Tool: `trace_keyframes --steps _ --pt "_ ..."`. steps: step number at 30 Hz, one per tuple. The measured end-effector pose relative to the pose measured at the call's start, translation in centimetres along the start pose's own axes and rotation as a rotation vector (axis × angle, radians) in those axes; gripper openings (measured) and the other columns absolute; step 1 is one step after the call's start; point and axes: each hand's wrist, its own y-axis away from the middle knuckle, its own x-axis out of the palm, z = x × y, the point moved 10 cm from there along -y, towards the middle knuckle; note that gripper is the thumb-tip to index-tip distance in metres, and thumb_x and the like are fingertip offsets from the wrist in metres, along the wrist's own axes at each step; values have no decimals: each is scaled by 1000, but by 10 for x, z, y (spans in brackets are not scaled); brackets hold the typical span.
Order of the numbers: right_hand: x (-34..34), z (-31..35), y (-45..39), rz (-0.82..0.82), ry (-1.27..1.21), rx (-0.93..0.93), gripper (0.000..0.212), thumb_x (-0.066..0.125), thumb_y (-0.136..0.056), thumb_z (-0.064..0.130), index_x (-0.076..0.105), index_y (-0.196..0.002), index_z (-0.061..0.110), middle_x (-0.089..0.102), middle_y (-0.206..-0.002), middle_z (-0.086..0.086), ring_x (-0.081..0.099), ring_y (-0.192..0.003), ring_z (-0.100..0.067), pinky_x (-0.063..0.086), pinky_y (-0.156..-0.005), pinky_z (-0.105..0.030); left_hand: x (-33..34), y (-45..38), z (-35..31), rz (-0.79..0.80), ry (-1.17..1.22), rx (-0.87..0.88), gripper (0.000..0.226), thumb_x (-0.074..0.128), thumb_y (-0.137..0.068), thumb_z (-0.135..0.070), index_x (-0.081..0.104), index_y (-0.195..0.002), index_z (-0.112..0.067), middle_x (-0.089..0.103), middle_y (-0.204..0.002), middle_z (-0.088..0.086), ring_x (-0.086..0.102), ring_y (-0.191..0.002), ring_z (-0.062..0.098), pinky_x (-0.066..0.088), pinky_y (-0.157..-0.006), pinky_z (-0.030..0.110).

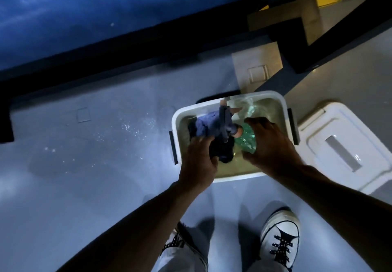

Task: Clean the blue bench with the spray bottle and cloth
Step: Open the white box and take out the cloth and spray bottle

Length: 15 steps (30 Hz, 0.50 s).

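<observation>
The blue bench (89, 10) runs across the top left, its padded top shiny. Below it on the floor stands a white bin (283, 106) holding the spray bottle (247, 141), which has a green body and a grey trigger head, and a blue and dark cloth (209, 124). My left hand (198, 162) grips the dark end of the cloth at the bin's near left. My right hand (270, 144) reaches into the bin, fingers and thumb curved round the bottle's green body. The bottle's lower part is hidden under that hand.
The bin's white lid (341, 146) lies on the floor just right of the bin. A black bench frame (118, 53) runs along under the blue pad. Beige and yellow blocks (257, 66) stand behind the bin. My two white shoes (280, 242) are at the bottom.
</observation>
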Motion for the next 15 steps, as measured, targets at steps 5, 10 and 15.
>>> trace_keyframes --steps 5,10,15 --pt "1 -11 5 -50 -88 -42 86 88 -70 32 47 -144 18 55 -139 -8 57 -124 -32 56 -90 -46 27 -43 11 91 -184 -126 101 82 -79 -28 21 -158 -41 13 -170 10 35 -146 46 47 -109 55" --pt "2 -15 3 -115 -149 -66 81 87 -73 33 46 -142 21 56 -138 -6 58 -122 -30 57 -89 -46 26 -60 12 -47 -300 -35 78 72 -86 -16 37 -155 -27 42 -141 17 52 -119 44 49 -99 52" --pt "-6 -15 15 -197 -222 -58 78 87 -71 34 47 -137 20 57 -135 -5 60 -116 -30 54 -80 -39 20 -60 14 -31 -178 -11 54 69 -83 -17 57 -135 -24 59 -124 14 63 -109 37 55 -88 40"
